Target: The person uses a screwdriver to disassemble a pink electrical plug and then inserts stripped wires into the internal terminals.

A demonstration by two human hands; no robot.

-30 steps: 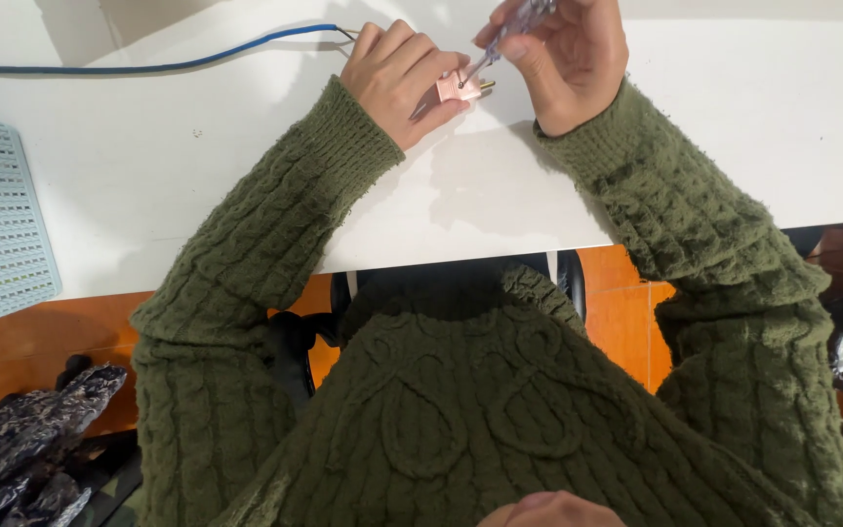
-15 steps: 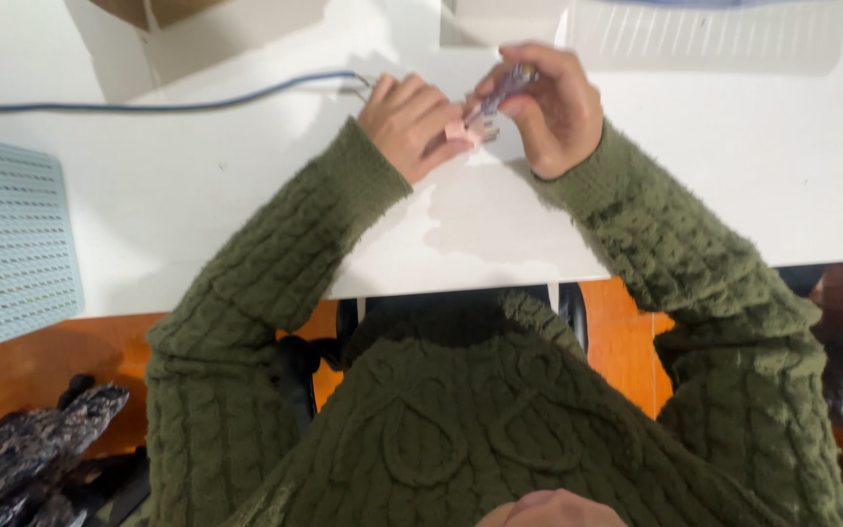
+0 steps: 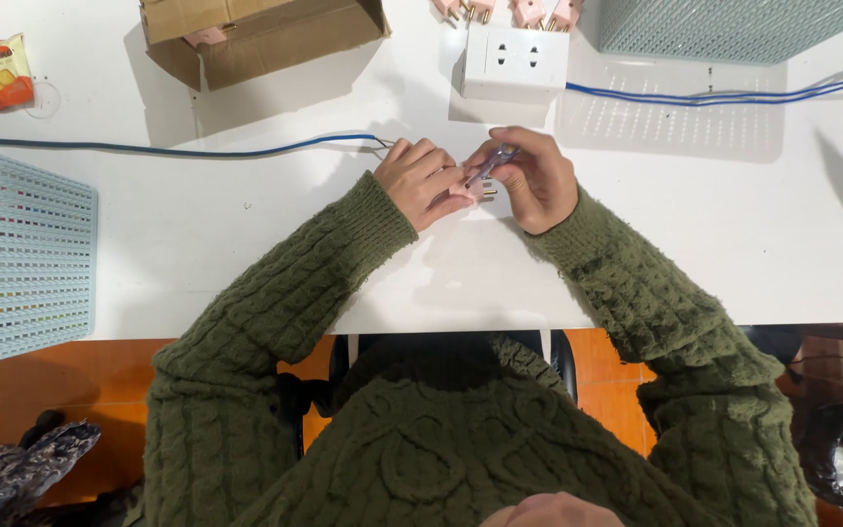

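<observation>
My left hand (image 3: 423,181) rests on the white table (image 3: 246,234) and grips a small pink plug (image 3: 475,185) with brass pins. My right hand (image 3: 536,178) holds a thin screwdriver (image 3: 492,163) with a clear bluish handle, its tip angled down into the plug. The two hands touch over the plug, which is mostly hidden by my fingers. A blue cable (image 3: 197,149) ends in bare wire tips just left of my left hand.
A white socket block (image 3: 516,60) with several pink plugs (image 3: 509,10) behind it stands ahead. An open cardboard box (image 3: 260,34) and an orange snack packet (image 3: 2,70) lie far left, mesh baskets (image 3: 17,254) at left and far right (image 3: 724,24). More blue cable (image 3: 734,96) runs right.
The view has tilted so more of the far table shows. My hands stay together on the plug, the screwdriver now lower and closer to it.
</observation>
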